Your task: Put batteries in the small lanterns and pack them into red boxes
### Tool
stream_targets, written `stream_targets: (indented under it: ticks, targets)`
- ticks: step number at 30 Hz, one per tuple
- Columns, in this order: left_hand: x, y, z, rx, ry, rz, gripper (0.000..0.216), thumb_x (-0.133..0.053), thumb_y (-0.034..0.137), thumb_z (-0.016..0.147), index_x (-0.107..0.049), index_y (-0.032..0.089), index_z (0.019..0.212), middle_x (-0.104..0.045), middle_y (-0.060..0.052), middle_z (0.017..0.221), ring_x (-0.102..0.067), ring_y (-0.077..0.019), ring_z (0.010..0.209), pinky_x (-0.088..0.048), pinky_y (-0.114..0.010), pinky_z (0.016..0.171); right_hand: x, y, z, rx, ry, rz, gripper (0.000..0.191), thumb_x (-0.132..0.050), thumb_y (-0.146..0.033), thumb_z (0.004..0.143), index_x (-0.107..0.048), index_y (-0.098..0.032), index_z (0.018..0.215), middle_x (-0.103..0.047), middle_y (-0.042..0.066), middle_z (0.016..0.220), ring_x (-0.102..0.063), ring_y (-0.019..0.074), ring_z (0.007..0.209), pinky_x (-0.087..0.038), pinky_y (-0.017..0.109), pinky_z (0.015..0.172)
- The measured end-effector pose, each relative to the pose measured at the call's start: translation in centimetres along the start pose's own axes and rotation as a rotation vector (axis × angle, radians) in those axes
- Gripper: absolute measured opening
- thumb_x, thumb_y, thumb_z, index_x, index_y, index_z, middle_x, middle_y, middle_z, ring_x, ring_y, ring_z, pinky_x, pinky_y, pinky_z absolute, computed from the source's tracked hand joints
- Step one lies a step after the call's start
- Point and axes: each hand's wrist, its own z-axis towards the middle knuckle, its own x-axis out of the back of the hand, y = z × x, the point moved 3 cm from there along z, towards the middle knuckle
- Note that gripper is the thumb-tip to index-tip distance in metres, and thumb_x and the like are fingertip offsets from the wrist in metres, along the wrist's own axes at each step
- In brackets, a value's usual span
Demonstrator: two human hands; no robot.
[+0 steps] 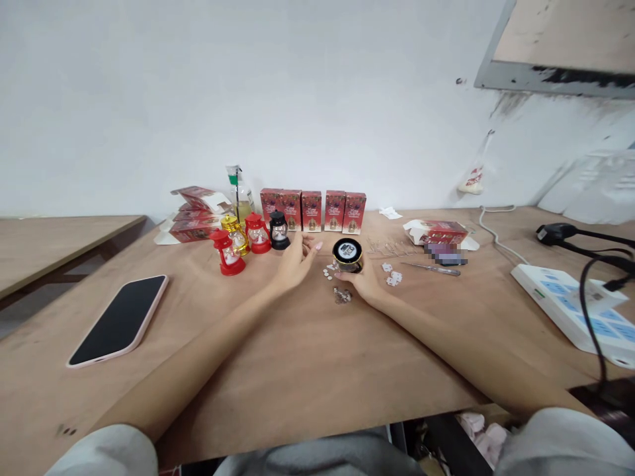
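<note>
My right hand (366, 281) is closed round a small round object (348, 254) with a black, gold-rimmed top and a white label. What kind of thing it is I cannot tell. To its left, my left hand (296, 260) hovers over the table, fingers apart and holding nothing. Nearest that hand stands a black toy lantern (278, 231), in a group with a red lantern (258, 235), a gold lantern (237, 236) and another red lantern (229, 254). Small white discs (328, 272) and shiny metal bits (342, 295) lie between my hands.
Several red printed boxes (311, 211) line the wall. Right lie thin bent wires (389, 248), white plastic pieces (393, 278), a slim metal tool (431, 268), an opened box (439, 232) and a power strip (570, 311). Left are a phone (122, 320), a bottle (243, 201) and opened boxes (196, 221).
</note>
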Motion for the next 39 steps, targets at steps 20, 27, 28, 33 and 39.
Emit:
stream_targets:
  ticks: [20, 27, 28, 33, 39]
  targets:
    - [-3.9, 1.6, -2.2, -0.167, -0.583, 0.843, 0.041, -0.03, 0.044, 0.096, -0.054, 0.021, 0.12, -0.068, -0.016, 0.098, -0.066, -0.0302, 0.084, -0.046, -0.035, 0.066, 0.0, 0.1, 0.1, 0.02, -0.023, -0.004, 0.049, -0.075, -0.022, 0.047, -0.055, -0.019, 0.092, -0.062, 0.005, 0.101, -0.057, 0.0249, 0.1, -0.041, 0.043, 0.095]
    - [-4.0, 1.7, -2.1, -0.205, -0.614, 0.858, 0.029, -0.037, 0.024, 0.095, -0.055, 0.021, 0.117, -0.069, -0.015, 0.094, -0.067, -0.0278, 0.084, -0.044, -0.033, 0.066, 0.1, 0.4, 0.2, 0.003, -0.023, 0.0, 0.059, -0.076, -0.023, 0.046, -0.052, -0.019, 0.099, -0.062, 0.007, 0.105, -0.056, 0.0264, 0.105, -0.04, 0.044, 0.098]
    - [-4.0, 1.8, -2.1, -0.216, -0.613, 0.857, 0.028, -0.038, 0.02, 0.094, -0.056, 0.02, 0.116, -0.068, -0.015, 0.096, -0.067, -0.0272, 0.086, -0.044, -0.033, 0.067, 0.1, 0.5, 0.2, 0.004, -0.027, -0.008, 0.059, -0.076, -0.023, 0.047, -0.052, -0.019, 0.1, -0.062, 0.007, 0.106, -0.056, 0.0264, 0.105, -0.04, 0.044, 0.098]
    - [-4.4, 1.8, -2.3, -0.262, -0.597, 0.857, 0.025, -0.039, 0.014, 0.093, -0.057, 0.012, 0.11, -0.066, -0.017, 0.102, -0.066, -0.0254, 0.089, -0.044, -0.033, 0.071, 0.1, 0.7, 0.2, 0.01, -0.039, -0.047, 0.058, -0.075, -0.021, 0.048, -0.052, -0.019, 0.101, -0.063, 0.006, 0.105, -0.056, 0.0261, 0.104, -0.04, 0.045, 0.097]
    - [-2.9, 1.2, -1.2, -0.329, -0.516, 0.883, 0.021, -0.043, 0.009, 0.09, -0.058, 0.011, 0.103, -0.067, -0.015, 0.099, -0.066, -0.0229, 0.089, -0.044, -0.03, 0.07, -0.1, 0.6, 0.0, 0.054, -0.069, -0.091, 0.048, -0.074, -0.021, 0.05, -0.054, -0.02, 0.093, -0.064, 0.004, 0.101, -0.057, 0.0255, 0.103, -0.04, 0.044, 0.097]
